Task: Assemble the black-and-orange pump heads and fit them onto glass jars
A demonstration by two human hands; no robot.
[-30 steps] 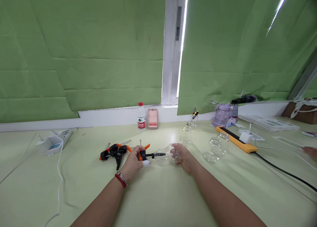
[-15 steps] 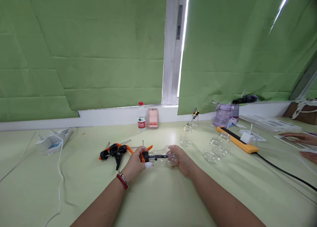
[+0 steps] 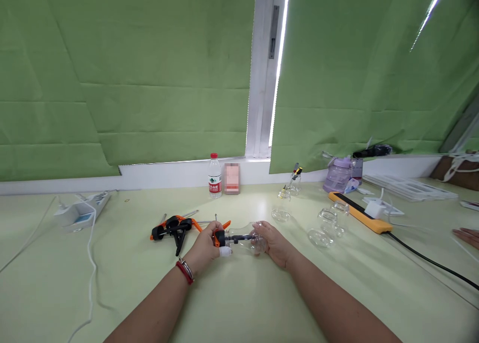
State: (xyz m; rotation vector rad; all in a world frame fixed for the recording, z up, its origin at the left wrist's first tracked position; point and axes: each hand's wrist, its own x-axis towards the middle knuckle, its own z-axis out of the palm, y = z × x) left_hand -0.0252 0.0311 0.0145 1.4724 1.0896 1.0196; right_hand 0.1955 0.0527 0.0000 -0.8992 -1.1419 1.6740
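My left hand (image 3: 206, 244) is closed around an orange-and-black pump head (image 3: 220, 238) with an orange lever. From that head a black stem runs into a clear bottle (image 3: 243, 231) lying on its side in the air or on the table; I cannot tell which. The fingers of my right hand (image 3: 276, 244) wrap the bottle's wide base. White tape covers my left thumb. Left of my left hand, more orange-and-black pump heads (image 3: 174, 228) with thin metal rods lie in a cluster on the table. Several clear bottles (image 3: 328, 223) stand or lie to the right.
At the back are a water bottle (image 3: 214, 178) and a pink box (image 3: 232, 179). Screwdrivers (image 3: 297, 172) stand in a jar. An orange power strip (image 3: 361, 215), a purple jug (image 3: 337, 175) and a white power strip (image 3: 80, 214) lie around. Another person's hand (image 3: 468, 237) shows at right.
My hands keep their grip on the pump head and bottle, with only a slight shift. At the far right, the other person's hands have drawn back, leaving one partly in view.
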